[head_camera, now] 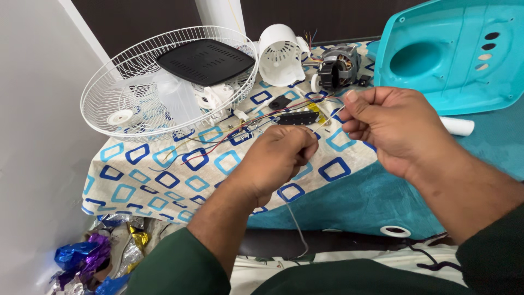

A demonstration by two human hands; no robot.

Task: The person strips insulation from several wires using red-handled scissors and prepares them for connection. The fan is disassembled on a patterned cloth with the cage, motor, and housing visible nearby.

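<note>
Wire (327,116), thin and pale, spans above the counter (164,175) between left hand (281,155) and right hand (382,123), both pinched shut on it. Judged light, limp, easily kinked; grip near its ends.

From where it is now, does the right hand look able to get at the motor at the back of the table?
Probably yes. The motor lies just beyond the right hand, with only loose wires between. But that hand is pinching a thin wire, also held by the left hand.

Wire end (314,129) hidden inside left hand's (278,158) closed grip.
</note>
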